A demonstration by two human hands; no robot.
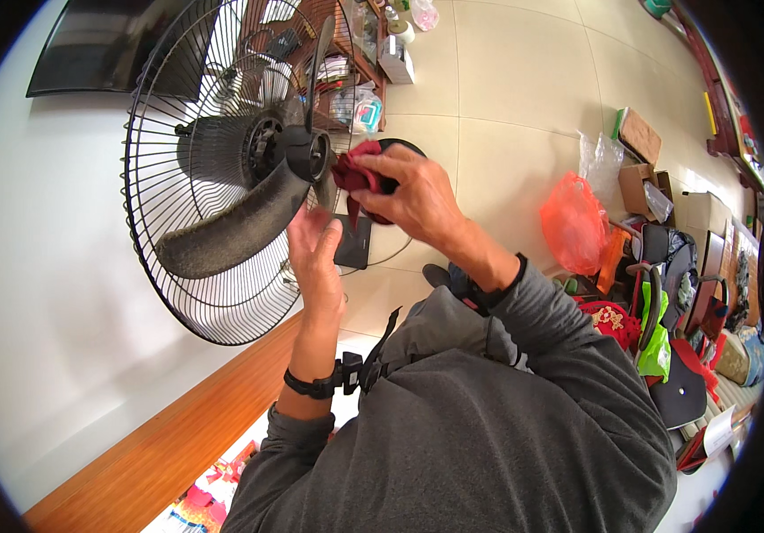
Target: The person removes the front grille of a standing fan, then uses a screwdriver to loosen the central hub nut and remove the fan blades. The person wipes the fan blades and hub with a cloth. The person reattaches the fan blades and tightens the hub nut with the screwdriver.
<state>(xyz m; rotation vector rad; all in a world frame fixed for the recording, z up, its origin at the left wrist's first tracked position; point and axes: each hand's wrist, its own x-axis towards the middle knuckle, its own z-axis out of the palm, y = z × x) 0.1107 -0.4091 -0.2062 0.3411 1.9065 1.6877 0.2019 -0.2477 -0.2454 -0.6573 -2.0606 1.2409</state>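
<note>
A standing fan with its front guard off faces me. Its dark blades [235,222] are coated in dust and meet at a black hub [307,155]. Just right of the hub, my right hand [413,191] is closed round a bunched dark red cloth [366,169]. Below the hub, my left hand [315,253] is raised with fingers stretched out and thumb apart. Its fingertips reach the inner edge of the lower blade; whether they press on it I cannot tell. The rear wire guard [222,306] curves behind the blades.
A black screen [106,49] is on the wall behind the fan. A wooden ledge [164,426] runs along the left. Shelves with goods [368,53] stand beyond the fan. On the right are a red plastic bag [575,222], cardboard boxes [640,186] and a cluttered chair [677,391].
</note>
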